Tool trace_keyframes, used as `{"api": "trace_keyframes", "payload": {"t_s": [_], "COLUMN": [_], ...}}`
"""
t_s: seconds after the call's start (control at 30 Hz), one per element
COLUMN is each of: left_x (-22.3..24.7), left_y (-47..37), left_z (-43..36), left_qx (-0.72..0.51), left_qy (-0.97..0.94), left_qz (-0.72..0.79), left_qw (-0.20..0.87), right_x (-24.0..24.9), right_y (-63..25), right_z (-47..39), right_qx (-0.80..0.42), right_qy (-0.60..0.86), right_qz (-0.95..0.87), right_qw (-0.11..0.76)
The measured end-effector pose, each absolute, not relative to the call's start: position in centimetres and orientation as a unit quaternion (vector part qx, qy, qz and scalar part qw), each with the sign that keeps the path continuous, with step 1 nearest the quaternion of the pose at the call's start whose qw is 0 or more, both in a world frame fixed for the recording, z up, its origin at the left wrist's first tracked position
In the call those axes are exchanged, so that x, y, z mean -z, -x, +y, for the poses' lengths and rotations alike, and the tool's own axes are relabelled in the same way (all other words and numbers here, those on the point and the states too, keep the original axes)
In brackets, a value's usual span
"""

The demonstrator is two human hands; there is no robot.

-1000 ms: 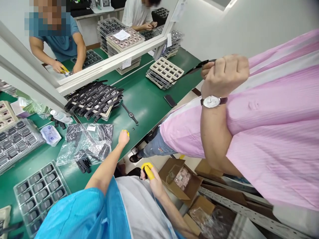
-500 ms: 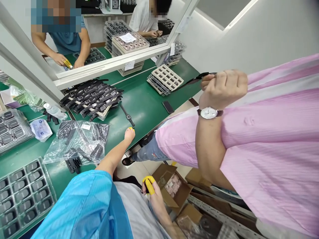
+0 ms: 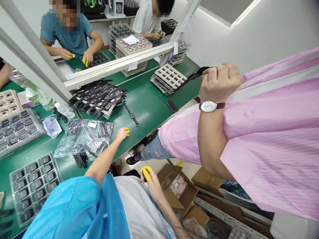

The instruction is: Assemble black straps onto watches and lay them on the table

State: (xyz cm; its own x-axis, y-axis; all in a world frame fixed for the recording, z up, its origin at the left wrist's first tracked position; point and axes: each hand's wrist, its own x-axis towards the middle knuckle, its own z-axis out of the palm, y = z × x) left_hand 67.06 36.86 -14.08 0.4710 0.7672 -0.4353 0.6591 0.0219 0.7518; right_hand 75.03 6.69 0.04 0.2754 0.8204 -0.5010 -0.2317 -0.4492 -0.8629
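My left hand [image 3: 122,134], with yellow finger covers, is just above the green table near its front edge. Its fingers are curled together, and anything between them is hidden. A black-strapped watch [image 3: 132,116] lies beyond it on the table, apart from the fingers. Close to my body, my right hand [image 3: 151,181] has yellow-covered fingers closed around a small black piece I cannot identify. Left of my left hand is a clear plastic bag [image 3: 86,134] of black parts. Loose black straps [image 3: 80,160] lie beside the bag.
A pile of watches [image 3: 99,96] covers trays below the window frame. Stacked trays [image 3: 169,78], a phone [image 3: 171,106] and a tray of black pieces [image 3: 37,186] occupy the table. A pink-clad person's hand [image 3: 219,81] holds a black strap. Cardboard boxes [image 3: 174,189] stand below.
My left hand has drawn back leftward from the watch's end, leaving it on the table. My right hand keeps its closed grip. The view has shifted slightly; the co-worker behind the window has moved their hands.
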Motion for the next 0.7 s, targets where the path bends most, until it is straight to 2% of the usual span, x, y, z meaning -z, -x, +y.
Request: {"api": "trace_keyframes", "payload": {"t_s": [0.17,0.37,0.5,0.7], "left_x": [9.9,1.3,-3.1,-4.7], "left_y": [-57.6,-47.6,-44.3,-40.0], "left_z": [28.4,17.1,14.5,13.9], "left_qx": [-0.169,-0.289,-0.296,-0.335], "left_qy": [-0.525,-0.284,-0.269,-0.287], "left_qz": [0.525,0.481,0.464,0.486], "left_qw": [0.648,0.777,0.790,0.755], "right_x": [0.3,-0.7,-2.2,-2.8], "right_y": [-73.1,-67.2,-63.2,-59.2], "right_z": [9.4,12.2,13.5,14.7], "right_qx": [-0.598,-0.612,-0.584,-0.542], "right_qy": [0.594,0.541,0.479,0.429], "right_qz": [-0.279,-0.430,-0.567,-0.669], "right_qw": [0.460,0.385,0.329,0.275]}}
